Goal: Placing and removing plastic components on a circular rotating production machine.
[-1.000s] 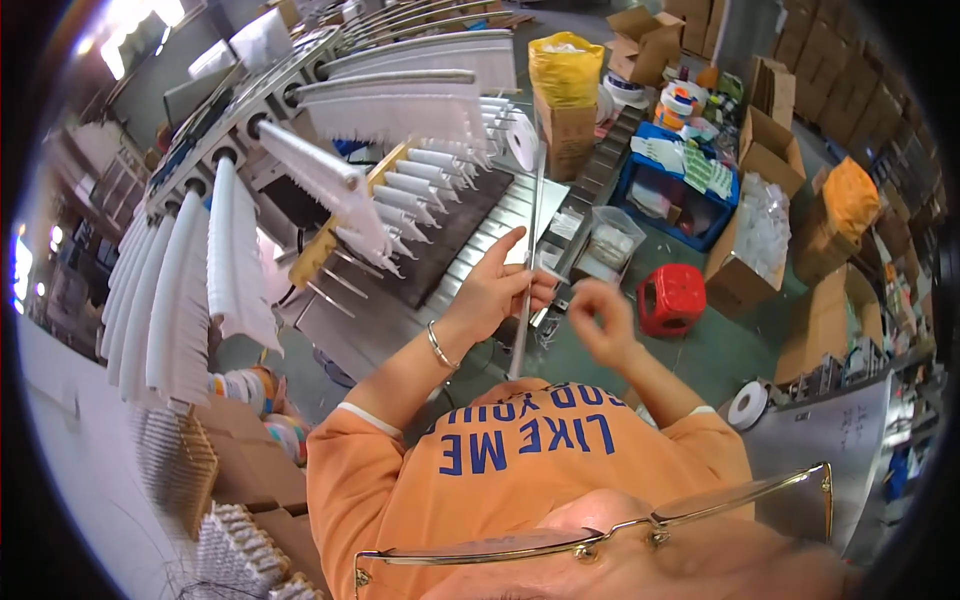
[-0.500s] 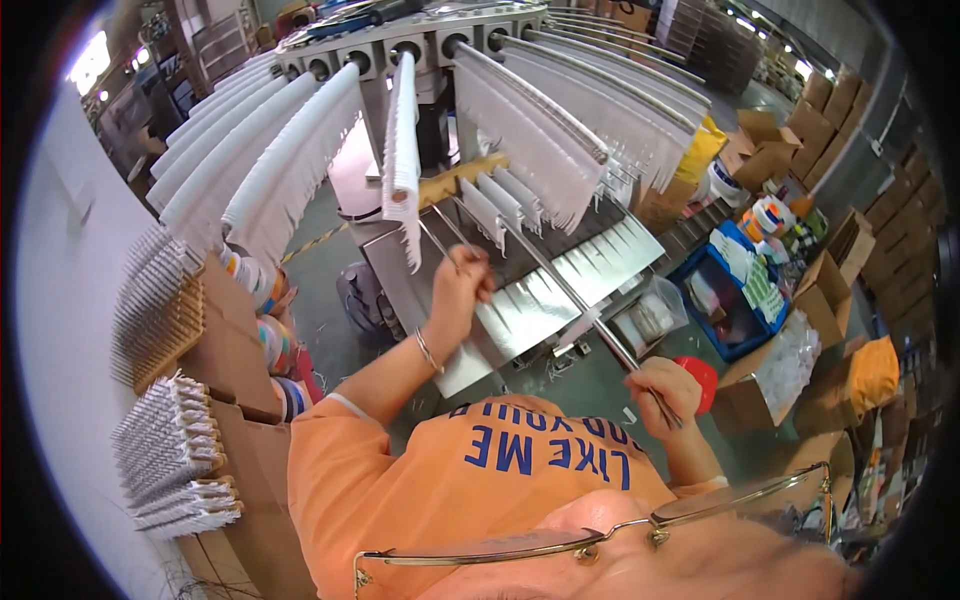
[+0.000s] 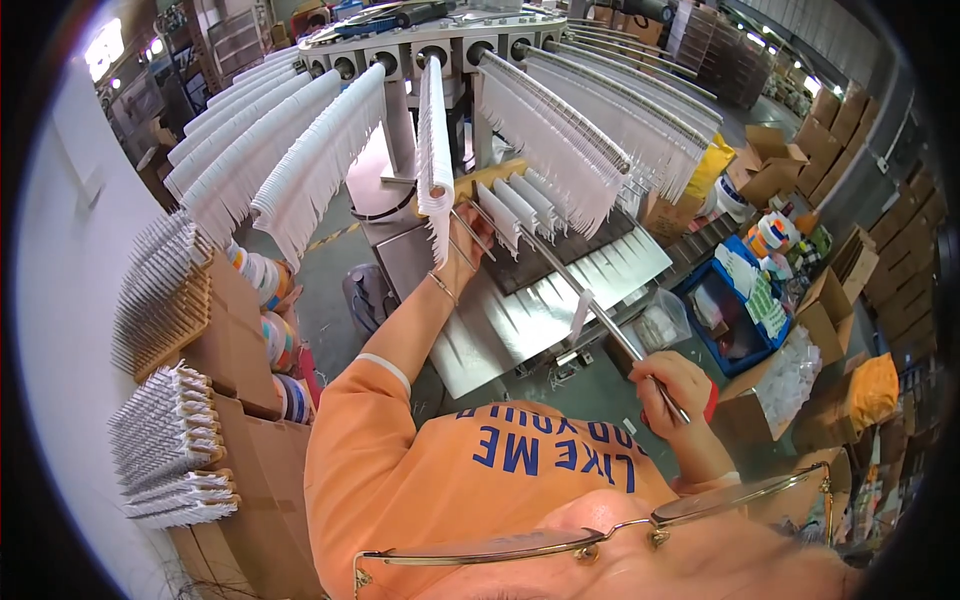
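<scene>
My right hand [image 3: 668, 392] is closed round the lower end of a long metal rod [image 3: 622, 338]. The rod slants up and away to the left, and a small white piece [image 3: 581, 313] hangs on it partway along. My left hand [image 3: 468, 238] reaches forward to the left end of a pin board [image 3: 488, 178] with several rows of white pieces [image 3: 520, 208] on its pins. Its fingers are curled beside thin metal pins; what they hold, if anything, is hidden. Just above that hand hangs a rod loaded with white strips [image 3: 434, 150].
A round metal rack head [image 3: 440, 38] carries several rods hung with white strips, fanning toward me. Below is a shiny metal table [image 3: 500, 330]. Spiked boards [image 3: 165, 300] stand on cardboard boxes [image 3: 235, 340] at left. A blue crate [image 3: 735, 345] and open cartons [image 3: 765, 150] stand right.
My left hand has moved forward to the pin board's left end. My right hand still grips the rod, shifted slightly. The view has moved a little, so the rack appears further right.
</scene>
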`<action>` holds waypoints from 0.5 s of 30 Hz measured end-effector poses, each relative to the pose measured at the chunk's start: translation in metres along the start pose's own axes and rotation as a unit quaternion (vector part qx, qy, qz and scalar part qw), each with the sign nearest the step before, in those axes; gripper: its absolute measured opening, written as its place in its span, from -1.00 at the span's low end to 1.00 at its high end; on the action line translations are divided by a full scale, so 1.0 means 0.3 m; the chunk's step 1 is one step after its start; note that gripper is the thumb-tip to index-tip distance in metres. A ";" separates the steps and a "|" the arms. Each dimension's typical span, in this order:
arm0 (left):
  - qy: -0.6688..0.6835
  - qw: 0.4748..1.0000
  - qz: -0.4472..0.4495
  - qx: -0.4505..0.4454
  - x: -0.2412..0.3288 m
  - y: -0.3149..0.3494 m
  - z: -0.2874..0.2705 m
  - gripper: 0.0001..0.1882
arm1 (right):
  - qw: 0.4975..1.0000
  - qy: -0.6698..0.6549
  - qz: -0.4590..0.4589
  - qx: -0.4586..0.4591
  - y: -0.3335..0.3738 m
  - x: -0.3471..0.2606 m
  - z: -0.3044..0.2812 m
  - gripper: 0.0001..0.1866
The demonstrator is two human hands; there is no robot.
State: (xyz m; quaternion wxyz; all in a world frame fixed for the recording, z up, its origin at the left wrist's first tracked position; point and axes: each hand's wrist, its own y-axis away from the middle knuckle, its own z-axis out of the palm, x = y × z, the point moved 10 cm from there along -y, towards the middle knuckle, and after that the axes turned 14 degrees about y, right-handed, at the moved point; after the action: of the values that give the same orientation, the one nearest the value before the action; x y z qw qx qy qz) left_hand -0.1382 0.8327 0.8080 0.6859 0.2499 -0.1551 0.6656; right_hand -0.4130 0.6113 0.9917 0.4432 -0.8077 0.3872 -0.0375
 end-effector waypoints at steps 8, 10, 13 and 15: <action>-0.315 0.927 0.113 -0.172 -0.042 0.365 0.196 -0.69 | 0.987 -0.098 0.123 0.010 -0.025 0.118 0.107 -0.86; -0.298 0.934 0.056 -0.188 -0.075 0.402 0.202 -0.68 | 0.987 -0.103 0.117 0.026 0.024 0.127 0.084 -0.86; -0.274 0.933 0.167 -0.162 0.048 0.266 0.168 -0.65 | 0.990 -0.086 0.098 0.048 0.081 0.116 -0.005 -0.85; -0.162 0.974 0.112 -0.110 0.053 0.086 0.086 -0.66 | 0.982 -0.104 0.157 0.032 0.090 0.135 -0.013 -0.86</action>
State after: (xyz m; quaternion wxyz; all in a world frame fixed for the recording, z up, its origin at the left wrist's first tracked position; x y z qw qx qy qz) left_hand -0.1595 0.8317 0.8415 0.5959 0.2583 -0.3634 0.6679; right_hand -0.4024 0.5736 0.9627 0.5072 -0.7216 0.4596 0.1042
